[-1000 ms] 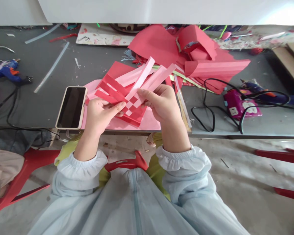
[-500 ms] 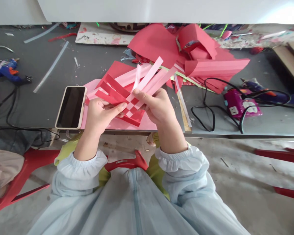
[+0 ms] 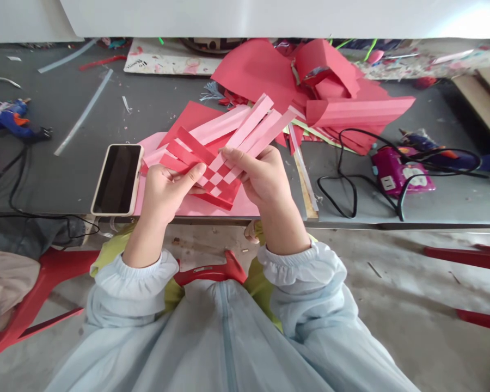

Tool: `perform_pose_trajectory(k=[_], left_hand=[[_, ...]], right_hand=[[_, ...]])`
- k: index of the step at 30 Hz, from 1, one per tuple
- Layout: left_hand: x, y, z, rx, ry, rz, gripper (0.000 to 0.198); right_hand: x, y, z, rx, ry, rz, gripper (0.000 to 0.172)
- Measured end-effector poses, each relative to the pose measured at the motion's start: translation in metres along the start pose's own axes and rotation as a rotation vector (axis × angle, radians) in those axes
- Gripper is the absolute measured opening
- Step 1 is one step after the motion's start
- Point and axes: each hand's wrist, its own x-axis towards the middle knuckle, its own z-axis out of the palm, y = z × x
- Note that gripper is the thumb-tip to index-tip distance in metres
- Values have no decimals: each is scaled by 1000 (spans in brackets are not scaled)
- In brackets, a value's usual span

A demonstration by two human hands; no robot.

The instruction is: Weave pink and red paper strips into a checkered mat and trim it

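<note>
A woven piece of red and pink paper strips [image 3: 217, 179] is held above the table's near edge. My left hand [image 3: 167, 191] grips its left side, thumb on the checkered weave. My right hand [image 3: 262, 177] pinches the pink strips [image 3: 253, 128] at the weave's right side; their loose ends fan up and to the right. Under the weave lies a pink sheet [image 3: 245, 204] on a red sheet [image 3: 190, 117].
A phone [image 3: 118, 178] lies face up left of my hands. A heap of red paper [image 3: 310, 87] sits behind. A pink power strip [image 3: 396, 171] with black cords lies to the right, a glue gun [image 3: 12, 121] at far left. Red stool legs [image 3: 465, 258] stand on the floor.
The loose pink strip that stood up from the fan has been laid flat among the others and drawn into the weave. Both hands kept their grip and barely shifted.
</note>
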Motion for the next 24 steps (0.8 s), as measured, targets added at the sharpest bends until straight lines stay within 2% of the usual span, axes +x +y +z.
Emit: perform_pose_trajectory(k=[15,19,24], left_hand=[[-1,4,1,-13,16,26,28],[-1,2,-1,2,14,58,27],[0,2,0,-44,15,20,27]], right_hand=[[4,2,0,36,20,-5,36],[4,2,-2,-7,-58,34,40],[2,6,-3,-60,-51,-42,33]])
